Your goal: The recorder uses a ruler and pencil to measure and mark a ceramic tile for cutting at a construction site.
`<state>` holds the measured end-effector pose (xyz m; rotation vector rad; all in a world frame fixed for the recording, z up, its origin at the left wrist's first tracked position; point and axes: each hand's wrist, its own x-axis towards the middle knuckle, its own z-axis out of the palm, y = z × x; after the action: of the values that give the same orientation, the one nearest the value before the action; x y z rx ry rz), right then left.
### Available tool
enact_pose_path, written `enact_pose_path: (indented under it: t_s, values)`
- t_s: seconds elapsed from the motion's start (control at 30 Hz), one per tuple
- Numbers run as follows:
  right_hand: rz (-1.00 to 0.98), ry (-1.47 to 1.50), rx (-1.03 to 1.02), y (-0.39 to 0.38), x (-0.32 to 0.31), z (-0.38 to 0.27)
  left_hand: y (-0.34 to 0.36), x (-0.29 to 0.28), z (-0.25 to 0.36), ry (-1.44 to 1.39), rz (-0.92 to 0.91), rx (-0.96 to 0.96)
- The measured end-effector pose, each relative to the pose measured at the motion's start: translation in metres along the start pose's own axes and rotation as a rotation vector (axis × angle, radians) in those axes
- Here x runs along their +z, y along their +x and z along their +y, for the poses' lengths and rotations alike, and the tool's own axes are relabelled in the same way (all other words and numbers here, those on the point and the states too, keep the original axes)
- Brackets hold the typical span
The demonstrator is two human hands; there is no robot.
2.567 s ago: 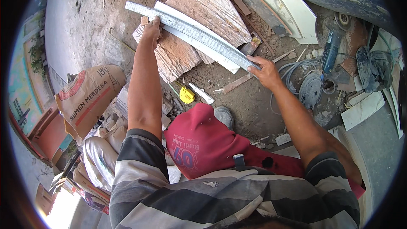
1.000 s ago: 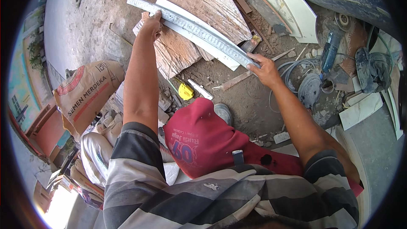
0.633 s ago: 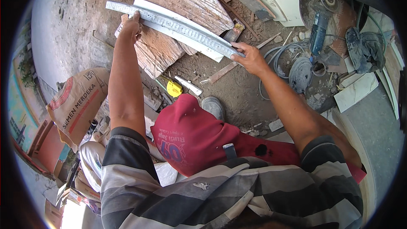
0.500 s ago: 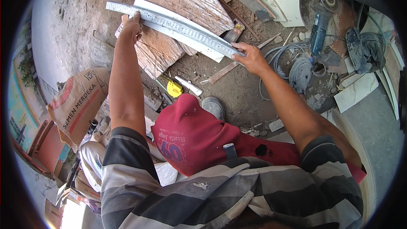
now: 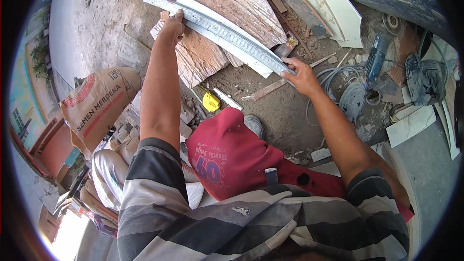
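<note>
My left hand (image 5: 173, 25) is closed around the far-left part of a long galvanised metal channel (image 5: 218, 31) with a dimpled face. At its near-right end my right hand (image 5: 300, 77) pinches the same channel. A narrow white tile strip (image 5: 232, 43) lies along the channel, its edges showing on both sides; whether my fingers grip the strip too is hidden. Both pieces are above rough reddish slabs (image 5: 205, 60) on the ground. A yellow tape measure (image 5: 211, 101) and a small white strip (image 5: 227, 98) lie nearer to me.
At the right are a blue angle grinder (image 5: 377, 58), coiled grey cable (image 5: 328, 84), a dark cloth (image 5: 425, 79) and tile offcuts (image 5: 411, 124). Large white tile pieces (image 5: 338, 14) lean at the back. A brown paper cement sack (image 5: 101, 106) stands at the left.
The whole view has shifted, so everything sits further right and slightly lower. My hands keep the same hold on the channel.
</note>
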<state>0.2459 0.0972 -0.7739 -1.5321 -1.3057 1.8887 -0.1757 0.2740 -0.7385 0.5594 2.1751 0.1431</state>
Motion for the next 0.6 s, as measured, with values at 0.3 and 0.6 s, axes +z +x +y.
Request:
enact_pose_path:
  t_s: [0.3,0.6]
  values:
    - [-0.012,0.053,0.059,-0.003,0.000,-0.012,-0.010,0.001,0.005,0.018,-0.043,-0.008]
    - [-0.015,0.018,0.026,-0.004,0.001,-0.017,-0.003,0.002,-0.001,0.024,0.032,0.048]
